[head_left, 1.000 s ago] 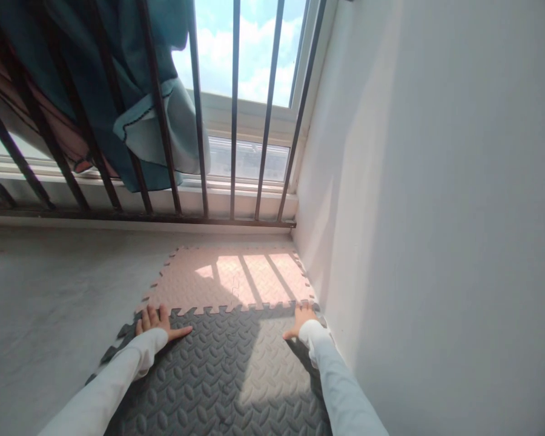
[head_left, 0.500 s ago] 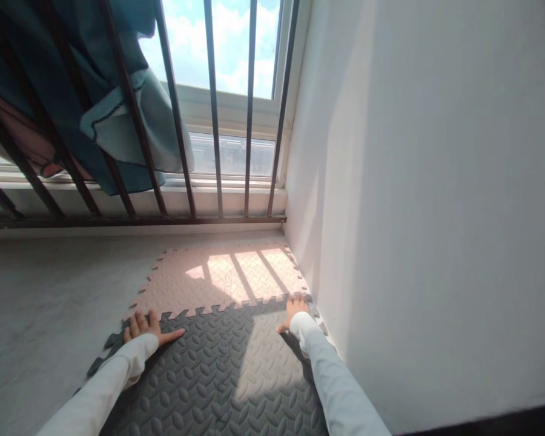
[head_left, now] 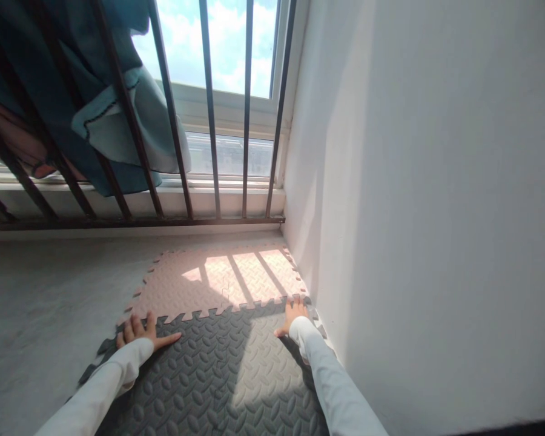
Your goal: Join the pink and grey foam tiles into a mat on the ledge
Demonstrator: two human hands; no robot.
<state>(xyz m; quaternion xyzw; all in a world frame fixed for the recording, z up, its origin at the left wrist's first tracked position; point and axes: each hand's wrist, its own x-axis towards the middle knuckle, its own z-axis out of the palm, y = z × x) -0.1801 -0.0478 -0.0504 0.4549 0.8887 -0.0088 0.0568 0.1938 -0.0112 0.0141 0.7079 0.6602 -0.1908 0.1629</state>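
Observation:
A dark grey foam floor mat [head_left: 200, 369] with a raised tread pattern lies in front of me on the floor. Beyond it, a pink foam mat [head_left: 177, 281] meets it along a toothed, puzzle-like edge. My left hand [head_left: 143, 333] rests on the grey mat's far left corner, fingers spread and thumb stretched toward the middle. On the far right corner, close to the wall, lies my right hand [head_left: 294, 315], its fingers flat near the seam and the thumb out to the left. Neither hand holds anything.
A white wall [head_left: 427, 212] rises along the right side of the mats. Past the pink mat, dark metal railing bars [head_left: 209, 109] stand before a window. Blue cloth [head_left: 113, 139] hangs behind the bars at upper left. Grey floor [head_left: 40, 303] extends to the left.
The view has shifted slightly, so the railing and cloth appear a little further left. Both hands stay at the same corners of the grey mat, open and flat.

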